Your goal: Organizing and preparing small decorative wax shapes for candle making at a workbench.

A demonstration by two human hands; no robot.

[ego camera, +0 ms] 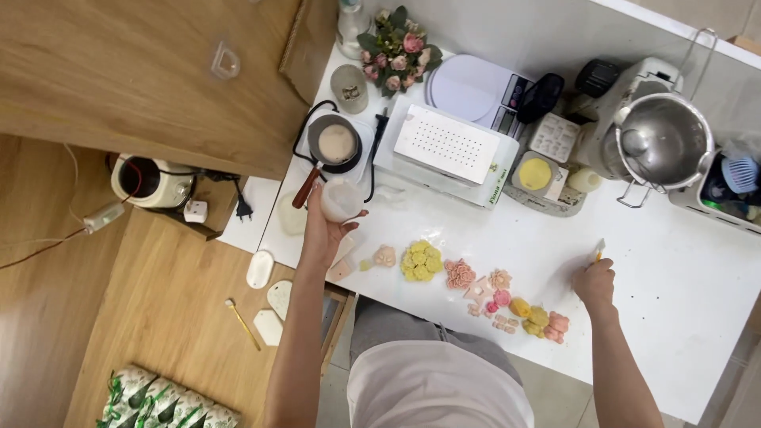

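Observation:
My left hand is raised over the left part of the white table and holds a small translucent white cup, just below a small pan of beige liquid with a wooden handle. My right hand rests on the table further right, its fingers closed around a thin yellow-tipped tool. Between the hands lies a row of small moulded pieces: a yellow flower cluster, a pink flower, and several yellow and pink shapes.
At the back stand a white perforated box appliance, a round digital scale, a bouquet of pink roses, a steel pot and a white mould tray. A wooden cabinet is on the left.

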